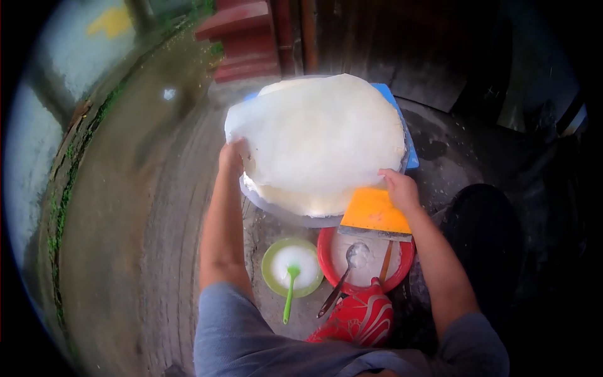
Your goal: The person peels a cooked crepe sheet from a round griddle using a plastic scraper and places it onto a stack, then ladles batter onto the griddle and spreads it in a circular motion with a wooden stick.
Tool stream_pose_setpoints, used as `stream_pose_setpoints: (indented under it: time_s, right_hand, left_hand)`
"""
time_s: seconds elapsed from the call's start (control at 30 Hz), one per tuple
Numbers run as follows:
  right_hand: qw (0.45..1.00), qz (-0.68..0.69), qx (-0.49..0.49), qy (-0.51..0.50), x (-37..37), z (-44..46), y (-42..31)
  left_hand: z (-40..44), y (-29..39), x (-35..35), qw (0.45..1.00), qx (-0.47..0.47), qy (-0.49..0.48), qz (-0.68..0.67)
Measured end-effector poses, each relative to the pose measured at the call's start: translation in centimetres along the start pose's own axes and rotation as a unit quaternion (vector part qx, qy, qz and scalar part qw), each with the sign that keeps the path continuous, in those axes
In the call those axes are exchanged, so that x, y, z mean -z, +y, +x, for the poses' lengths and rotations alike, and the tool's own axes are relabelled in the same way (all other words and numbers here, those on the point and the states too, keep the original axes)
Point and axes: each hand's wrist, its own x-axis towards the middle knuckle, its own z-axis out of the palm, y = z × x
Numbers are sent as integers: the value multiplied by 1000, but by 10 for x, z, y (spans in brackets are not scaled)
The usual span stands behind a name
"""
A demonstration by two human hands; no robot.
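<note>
A large, thin white sheet (320, 132) spreads between my two hands over a round stack of similar pale sheets (314, 200). My left hand (233, 154) grips its left edge, partly hidden by the sheet. At the lower right edge, my right hand (399, 187) pinches the sheet between thumb and fingers. Just below that hand is an orange flat-bladed scraper (377, 210) with a dark, smeared edge, over the rim of a red basin (322, 248). The basin contains whitish batter or paste, a metal ladle (357, 254) and a wooden stick (385, 261).
A green bowl (269, 276) of white substance, with a green spoon (290, 294) in it, stands left of the basin. Something blue (411, 151) shows under the stack. Red steps (242, 38) rise behind. A red patterned cloth or garment (358, 319) lies nearest me.
</note>
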Motion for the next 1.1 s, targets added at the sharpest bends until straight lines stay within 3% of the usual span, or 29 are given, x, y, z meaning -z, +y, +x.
stream_pose_setpoints:
  time_s: [0.1,0.23,0.3,0.43,0.5,0.57,0.63,0.87,0.93,1.03,1.1]
  right_hand:
    - [998,-43,-12,-41,7,-10,-7]
    - [999,-46,15,-26,-3,-23,14]
    - [999,-34,13,-4,-5,-22,12]
    - [1000,-21,13,1,-7,-15,1]
    - [1000,-15,-1,-5,-6,-12,-3]
    - [1000,2,19,9,-9,-4,2]
    - [999,18,39,21,-9,3,2]
    - [999,-16,32,-27,1,18,-11]
    - [998,-21,29,-45,-2,20,-9]
    - [1000,0,16,-26,-14,20,4]
    - [992,103,-51,-42,-18,26,15]
  left_hand:
    - [-24,-5,-13,992,76,96,19]
    - [-38,10,-41,998,56,37,-2]
    - [-35,29,-62,992,-79,-13,96]
    - [-49,69,-91,979,-161,-89,90]
    - [-31,70,-73,995,-81,-55,24]
    - [-23,57,-64,995,-87,-45,-33]
    - [5,36,-39,994,7,101,-47]
    - [53,-6,5,979,-19,200,-42]
    - [44,-4,1,964,-102,217,111]
    - [21,6,-8,973,-104,179,103]
    - [15,0,-4,977,-77,195,25]
